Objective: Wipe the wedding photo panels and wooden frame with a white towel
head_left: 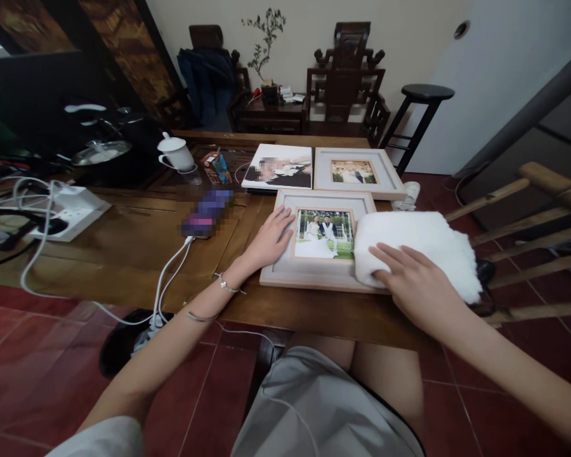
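A pale picture frame (309, 274) lies flat near the table's front edge, with a photo of two people outdoors in its middle. My left hand (268, 240) rests on the frame's left side, fingers stretched out towards the photo. On the frame's right side sits a thick, fluffy white cloth (426, 238), folded over and hanging past the table's edge. My right hand (412, 279) grips the near side of this cloth, its thumb partly tucked under. The cloth hides the frame's right part.
Behind lie a second picture frame (390, 171) and a white-edged photo panel (290, 174). Left of them are a drink carton (217, 168), a lidded white mug (175, 152), a phone (207, 212) on a cable, and a power strip (78, 216). A wooden chair (547, 190) stands at right.
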`<act>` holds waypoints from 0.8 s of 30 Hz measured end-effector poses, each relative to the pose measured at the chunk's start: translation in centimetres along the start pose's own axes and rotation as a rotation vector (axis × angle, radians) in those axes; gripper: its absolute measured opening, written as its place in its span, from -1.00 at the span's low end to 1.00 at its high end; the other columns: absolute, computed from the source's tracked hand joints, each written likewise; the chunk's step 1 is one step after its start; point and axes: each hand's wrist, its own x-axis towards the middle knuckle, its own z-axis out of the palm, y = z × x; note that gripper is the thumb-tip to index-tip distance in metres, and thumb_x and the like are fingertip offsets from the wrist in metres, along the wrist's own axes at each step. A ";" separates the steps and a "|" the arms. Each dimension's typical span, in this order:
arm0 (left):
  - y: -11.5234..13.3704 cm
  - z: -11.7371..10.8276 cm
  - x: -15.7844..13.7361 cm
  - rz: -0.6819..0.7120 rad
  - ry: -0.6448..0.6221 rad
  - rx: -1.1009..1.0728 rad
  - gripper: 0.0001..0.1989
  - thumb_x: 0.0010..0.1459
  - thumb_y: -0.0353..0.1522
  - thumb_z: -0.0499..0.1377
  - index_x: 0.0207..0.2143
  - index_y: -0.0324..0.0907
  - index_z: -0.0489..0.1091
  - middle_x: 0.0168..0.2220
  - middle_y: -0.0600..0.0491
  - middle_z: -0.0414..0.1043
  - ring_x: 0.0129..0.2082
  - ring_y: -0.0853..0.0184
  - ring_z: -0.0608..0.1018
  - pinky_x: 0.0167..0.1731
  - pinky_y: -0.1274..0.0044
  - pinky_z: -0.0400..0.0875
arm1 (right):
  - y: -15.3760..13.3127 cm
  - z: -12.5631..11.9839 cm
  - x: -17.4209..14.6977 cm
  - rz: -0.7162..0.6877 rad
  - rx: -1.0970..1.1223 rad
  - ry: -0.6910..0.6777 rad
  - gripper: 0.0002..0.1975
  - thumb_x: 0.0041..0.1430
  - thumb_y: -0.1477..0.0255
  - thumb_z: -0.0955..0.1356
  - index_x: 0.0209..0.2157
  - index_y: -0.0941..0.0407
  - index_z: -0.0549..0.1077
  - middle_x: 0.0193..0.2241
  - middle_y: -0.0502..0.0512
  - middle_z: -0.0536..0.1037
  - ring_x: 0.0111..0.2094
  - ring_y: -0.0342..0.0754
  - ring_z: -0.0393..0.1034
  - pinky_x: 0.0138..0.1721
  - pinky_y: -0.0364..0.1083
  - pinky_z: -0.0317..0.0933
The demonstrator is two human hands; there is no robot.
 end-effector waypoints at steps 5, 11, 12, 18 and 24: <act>0.0 -0.1 0.0 0.006 -0.011 0.014 -0.55 0.31 -0.30 -0.05 0.15 -0.37 0.28 0.24 -0.22 0.21 0.33 0.12 0.09 0.28 0.21 0.03 | 3.2 2.3 3.9 0.023 0.012 0.003 -0.65 0.00 0.73 0.26 -0.24 0.19 0.57 0.10 0.25 0.44 0.16 0.16 0.27 0.09 0.12 0.17; 0.0 -0.1 -0.1 0.000 -0.005 -0.007 -0.55 0.30 -0.28 -0.03 0.15 -0.32 0.30 0.24 -0.20 0.21 0.32 0.10 0.12 0.27 0.16 0.04 | 6.3 4.3 7.5 0.018 0.050 0.031 -0.62 0.02 0.74 0.22 -0.21 0.24 0.55 0.12 0.30 0.41 0.18 0.19 0.24 0.08 0.18 0.19; 0.0 -0.1 -0.1 0.000 -0.002 -0.004 -0.55 0.30 -0.28 -0.03 0.14 -0.33 0.30 0.24 -0.21 0.21 0.32 0.09 0.12 0.27 0.17 0.04 | 6.4 4.4 7.4 0.013 0.060 0.034 -0.62 0.02 0.74 0.22 -0.21 0.24 0.55 0.13 0.30 0.40 0.19 0.20 0.23 0.09 0.19 0.19; 0.6 -0.1 -0.2 -0.011 0.020 0.032 -0.55 0.29 -0.31 -0.04 0.12 -0.39 0.32 0.22 -0.24 0.24 0.31 0.10 0.14 0.27 0.19 0.06 | 4.0 3.1 3.4 -0.022 0.157 0.009 -0.62 -0.08 0.75 0.25 -0.25 0.24 0.56 0.18 0.35 0.33 0.23 0.25 0.15 0.17 0.26 0.10; 1.1 -0.2 -0.3 -0.077 0.003 0.013 -0.56 0.28 -0.29 -0.01 0.12 -0.32 0.32 0.24 -0.18 0.22 0.32 0.09 0.12 0.23 0.12 0.09 | 1.3 -1.1 -1.2 -0.077 0.428 -0.053 -0.48 -0.19 0.77 0.20 -0.23 0.16 0.56 0.16 0.26 0.37 0.21 0.15 0.19 0.20 0.23 0.12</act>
